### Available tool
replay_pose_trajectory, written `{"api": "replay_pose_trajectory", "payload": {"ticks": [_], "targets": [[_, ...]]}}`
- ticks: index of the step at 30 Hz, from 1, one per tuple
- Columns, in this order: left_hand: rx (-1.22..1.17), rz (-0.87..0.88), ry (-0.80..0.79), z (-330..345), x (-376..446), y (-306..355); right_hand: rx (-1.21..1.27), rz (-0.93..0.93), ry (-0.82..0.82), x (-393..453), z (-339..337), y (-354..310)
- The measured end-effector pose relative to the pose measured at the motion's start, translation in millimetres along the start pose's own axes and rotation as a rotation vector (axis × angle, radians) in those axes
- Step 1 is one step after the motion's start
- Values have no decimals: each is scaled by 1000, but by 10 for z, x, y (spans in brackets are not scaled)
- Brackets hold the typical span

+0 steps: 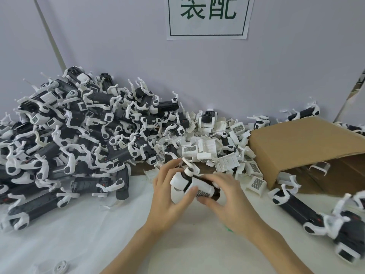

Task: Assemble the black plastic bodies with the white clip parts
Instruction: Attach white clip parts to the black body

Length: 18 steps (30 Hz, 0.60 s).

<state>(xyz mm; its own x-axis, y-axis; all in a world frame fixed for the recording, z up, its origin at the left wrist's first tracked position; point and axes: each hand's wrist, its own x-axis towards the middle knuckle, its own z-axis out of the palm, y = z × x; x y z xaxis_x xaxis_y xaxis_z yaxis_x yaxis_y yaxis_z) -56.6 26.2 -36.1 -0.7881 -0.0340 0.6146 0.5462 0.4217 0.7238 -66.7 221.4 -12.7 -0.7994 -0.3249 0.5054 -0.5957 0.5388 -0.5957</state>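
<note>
Both hands hold one black plastic body (pixel 197 177) with white parts above the table's middle. My left hand (pixel 169 196) grips its white rounded end, thumb lying across the front. My right hand (pixel 227 196) pinches a white clip part (pixel 203 189) with a grille, seated on the body's right half. Most of the black body is hidden under the fingers and white parts. A big heap of black bodies with white arms (pixel 75 139) fills the left. Loose white clip parts (pixel 223 147) lie in a pile beyond my hands.
A tipped brown cardboard box (pixel 304 145) lies at the right with white parts spilling from its opening. Black bodies (pixel 308 216) lie at the right front. A white cloth (pixel 94 234) covers the table; a small white disc (pixel 61 268) sits near the front edge. A wall sign (pixel 207 16) hangs behind.
</note>
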Motion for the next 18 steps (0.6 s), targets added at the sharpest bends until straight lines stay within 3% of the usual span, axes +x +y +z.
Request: {"api": "replay_pose_trajectory", "payload": {"ticks": [5,12,18], "targets": [[-75,-7,-84,4,9,-19,-266,-150,78,24,-76,175],[-22,-176,-139,12,-5,-71,-179,-135,-12,-6,-33,256],[-80,-212,-164,-4,27,3,-223,-146,4,-22,-3,212]]}}
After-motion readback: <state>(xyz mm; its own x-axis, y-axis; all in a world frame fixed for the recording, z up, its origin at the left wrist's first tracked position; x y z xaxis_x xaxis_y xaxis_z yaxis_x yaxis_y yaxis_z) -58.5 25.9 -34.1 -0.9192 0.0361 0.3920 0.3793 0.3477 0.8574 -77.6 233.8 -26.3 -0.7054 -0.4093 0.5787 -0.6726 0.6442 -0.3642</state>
